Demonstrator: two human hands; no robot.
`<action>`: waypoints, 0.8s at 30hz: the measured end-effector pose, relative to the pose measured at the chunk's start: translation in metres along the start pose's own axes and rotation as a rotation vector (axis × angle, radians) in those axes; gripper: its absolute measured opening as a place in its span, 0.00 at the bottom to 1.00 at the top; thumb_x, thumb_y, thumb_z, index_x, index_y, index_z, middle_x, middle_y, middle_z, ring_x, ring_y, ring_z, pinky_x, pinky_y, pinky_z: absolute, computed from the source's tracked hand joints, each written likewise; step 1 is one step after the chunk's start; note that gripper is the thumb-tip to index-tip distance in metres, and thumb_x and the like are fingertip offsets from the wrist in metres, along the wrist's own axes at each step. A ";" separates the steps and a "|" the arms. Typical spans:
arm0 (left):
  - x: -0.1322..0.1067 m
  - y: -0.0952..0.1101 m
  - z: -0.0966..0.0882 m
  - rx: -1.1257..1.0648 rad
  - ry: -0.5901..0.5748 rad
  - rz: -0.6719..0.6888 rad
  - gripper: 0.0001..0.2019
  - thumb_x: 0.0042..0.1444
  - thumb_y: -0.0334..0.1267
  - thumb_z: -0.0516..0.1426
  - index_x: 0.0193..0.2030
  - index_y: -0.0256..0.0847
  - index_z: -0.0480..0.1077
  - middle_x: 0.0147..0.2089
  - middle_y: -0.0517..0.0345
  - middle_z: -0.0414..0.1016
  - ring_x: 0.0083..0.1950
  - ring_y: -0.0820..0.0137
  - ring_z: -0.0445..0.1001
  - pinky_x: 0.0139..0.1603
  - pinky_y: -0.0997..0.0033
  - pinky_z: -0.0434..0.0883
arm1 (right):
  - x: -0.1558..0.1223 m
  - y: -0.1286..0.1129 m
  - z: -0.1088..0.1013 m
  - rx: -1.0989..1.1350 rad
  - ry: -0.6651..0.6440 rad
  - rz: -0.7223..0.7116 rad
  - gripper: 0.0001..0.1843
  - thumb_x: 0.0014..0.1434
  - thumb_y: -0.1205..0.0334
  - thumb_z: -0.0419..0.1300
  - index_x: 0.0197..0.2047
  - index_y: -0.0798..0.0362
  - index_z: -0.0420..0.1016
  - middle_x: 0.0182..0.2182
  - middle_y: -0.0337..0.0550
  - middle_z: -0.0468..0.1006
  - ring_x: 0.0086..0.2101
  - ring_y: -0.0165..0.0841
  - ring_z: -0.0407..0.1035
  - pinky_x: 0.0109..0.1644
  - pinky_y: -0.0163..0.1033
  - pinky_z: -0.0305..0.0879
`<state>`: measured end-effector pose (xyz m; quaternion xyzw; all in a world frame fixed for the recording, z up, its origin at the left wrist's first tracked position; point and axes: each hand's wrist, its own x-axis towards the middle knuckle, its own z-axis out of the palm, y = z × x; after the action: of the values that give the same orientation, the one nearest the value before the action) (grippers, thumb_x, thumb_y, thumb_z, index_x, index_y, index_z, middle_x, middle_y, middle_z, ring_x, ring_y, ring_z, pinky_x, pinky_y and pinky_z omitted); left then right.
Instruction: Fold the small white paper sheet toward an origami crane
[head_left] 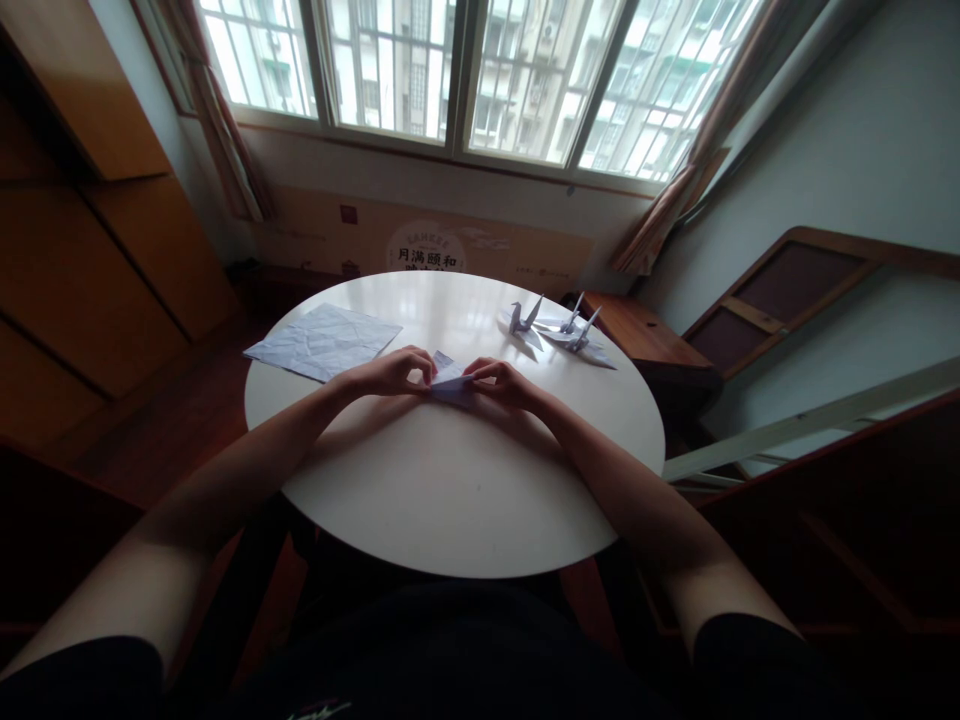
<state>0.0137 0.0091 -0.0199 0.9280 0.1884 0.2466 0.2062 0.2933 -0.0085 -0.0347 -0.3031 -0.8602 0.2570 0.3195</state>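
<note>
Between my hands, over the middle of the round white table [465,500], is a small folded piece of white paper [450,380]. My left hand [397,372] pinches its left edge between thumb and forefinger. On the opposite side, my right hand [501,383] grips the right edge with the fingers closed. One pointed flap of the paper stands up at the back. A larger creased sheet of paper [326,340] lies flat to the left of my left hand. Several folded paper cranes [525,318] sit at the far right of the table.
Behind the table are a barred window [465,80] and a printed cardboard panel [480,240] below it. A wooden desk [637,335] stands close to the table's right edge. Wooden cabinets [82,240] line the left side.
</note>
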 end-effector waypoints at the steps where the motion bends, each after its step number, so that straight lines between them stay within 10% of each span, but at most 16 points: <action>1: 0.001 0.002 0.002 0.027 0.018 0.009 0.09 0.59 0.41 0.63 0.34 0.38 0.77 0.43 0.49 0.78 0.49 0.61 0.75 0.54 0.62 0.69 | 0.000 0.002 0.001 -0.017 0.023 0.009 0.19 0.62 0.46 0.62 0.36 0.53 0.85 0.38 0.50 0.81 0.38 0.38 0.75 0.45 0.44 0.70; 9: 0.001 0.007 0.014 0.112 0.000 -0.052 0.21 0.63 0.36 0.56 0.63 0.38 0.68 0.53 0.47 0.75 0.53 0.62 0.74 0.57 0.61 0.69 | -0.001 0.010 0.000 -0.253 0.092 0.136 0.18 0.55 0.59 0.69 0.50 0.50 0.81 0.41 0.47 0.79 0.43 0.41 0.73 0.52 0.48 0.67; 16: 0.002 0.009 0.008 0.439 -0.078 -0.385 0.24 0.62 0.51 0.57 0.58 0.36 0.72 0.62 0.40 0.68 0.60 0.50 0.69 0.62 0.52 0.65 | -0.002 0.015 -0.004 -0.289 0.053 0.146 0.25 0.55 0.55 0.70 0.55 0.50 0.79 0.46 0.51 0.75 0.46 0.43 0.72 0.54 0.52 0.68; 19: 0.003 0.010 0.006 0.459 -0.105 -0.388 0.22 0.64 0.55 0.55 0.51 0.39 0.76 0.60 0.44 0.70 0.61 0.50 0.69 0.63 0.51 0.63 | -0.002 0.017 -0.005 -0.290 0.040 0.136 0.25 0.55 0.53 0.69 0.56 0.49 0.78 0.48 0.52 0.73 0.47 0.44 0.71 0.55 0.53 0.68; 24: -0.001 0.003 0.011 0.381 -0.045 -0.283 0.30 0.64 0.52 0.57 0.67 0.38 0.65 0.64 0.40 0.66 0.63 0.51 0.66 0.64 0.54 0.63 | -0.002 0.019 -0.007 -0.291 0.015 0.128 0.29 0.55 0.50 0.69 0.58 0.52 0.77 0.49 0.55 0.74 0.48 0.46 0.71 0.57 0.55 0.68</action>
<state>0.0193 0.0027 -0.0273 0.9198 0.3551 0.1543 0.0642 0.3064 0.0050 -0.0424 -0.4025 -0.8648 0.1472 0.2615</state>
